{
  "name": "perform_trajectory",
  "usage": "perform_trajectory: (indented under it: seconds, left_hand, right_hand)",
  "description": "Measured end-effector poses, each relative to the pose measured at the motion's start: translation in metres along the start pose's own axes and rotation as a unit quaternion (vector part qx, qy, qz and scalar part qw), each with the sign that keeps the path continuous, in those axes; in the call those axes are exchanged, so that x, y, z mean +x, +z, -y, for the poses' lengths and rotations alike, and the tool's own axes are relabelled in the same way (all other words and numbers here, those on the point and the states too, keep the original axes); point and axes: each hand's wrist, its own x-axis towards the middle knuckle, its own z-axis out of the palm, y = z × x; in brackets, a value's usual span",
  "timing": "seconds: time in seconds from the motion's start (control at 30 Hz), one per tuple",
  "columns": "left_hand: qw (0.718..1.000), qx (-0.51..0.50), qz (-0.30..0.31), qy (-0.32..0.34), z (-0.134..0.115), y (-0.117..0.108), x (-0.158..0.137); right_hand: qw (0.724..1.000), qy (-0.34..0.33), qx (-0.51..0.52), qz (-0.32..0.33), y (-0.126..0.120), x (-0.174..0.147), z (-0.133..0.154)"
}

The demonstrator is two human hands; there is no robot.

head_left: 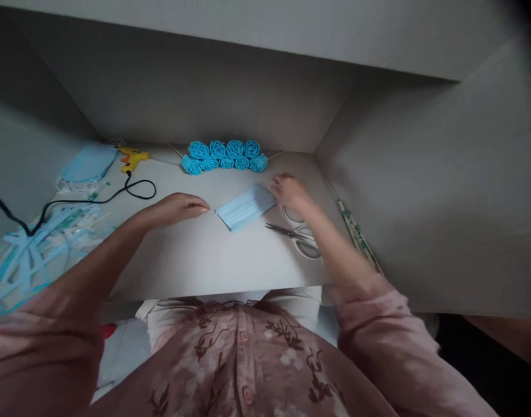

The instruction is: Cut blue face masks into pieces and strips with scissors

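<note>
A light blue pleated face mask point(244, 208) lies at a slant on the white tabletop. Just off its left end is my left hand point(176, 208), thumb and fingers pressed together; whatever they may pinch is too small to make out. My right hand point(291, 192) hovers at the mask's upper right corner, its fingers loosely bent and somewhat apart. Whether it touches the mask is unclear. White-handled scissors point(298, 234) lie beneath my right wrist, blades pointing left, and my forearm is close to their handles.
Blue rosettes point(225, 156) on sticks sit in two rows at the back. A yellow glue gun point(133, 159) with black cord point(137, 197) lies back left, beside stacked masks point(89, 165). Blue strips point(35, 249) pile up left. Green-patterned strips point(356, 231) lie along the right wall.
</note>
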Motion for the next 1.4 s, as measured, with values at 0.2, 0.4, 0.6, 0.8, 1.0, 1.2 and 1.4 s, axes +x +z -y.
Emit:
perform_trajectory:
  seconds: [0.2, 0.4, 0.6, 0.8, 1.0, 1.2, 1.4]
  left_hand:
    - [0.992, 0.01, -0.056, 0.116, -0.042, 0.029, 0.037]
    - [0.989, -0.06, -0.135, 0.03, -0.037, 0.048, 0.055]
    - [0.962, -0.25, -0.047, -0.102, -0.028, 0.042, 0.031]
    - [0.886, -0.37, -0.178, -0.215, 0.005, 0.029, 0.008]
    - [0.831, -0.473, -0.216, -0.197, 0.018, 0.029, 0.001]
    - [0.825, -0.484, -0.219, -0.195, 0.02, 0.033, 0.0]
    - [0.834, -0.467, -0.208, -0.209, 0.026, 0.036, 0.0]
  right_hand:
    - [0.99, 0.079, -0.038, 0.111, 0.052, 0.021, -0.016]
    - [0.983, -0.099, 0.136, 0.072, 0.056, -0.003, 0.015]
    - [0.965, -0.204, 0.165, 0.001, 0.031, -0.058, 0.024]
    - [0.989, -0.145, -0.033, -0.001, -0.001, -0.126, -0.04]
    - [0.986, -0.099, -0.124, 0.055, -0.008, -0.143, -0.076]
    - [0.983, -0.078, -0.15, 0.07, 0.002, -0.14, -0.039]
    - [0.99, -0.076, -0.108, 0.051, 0.02, -0.139, -0.005]
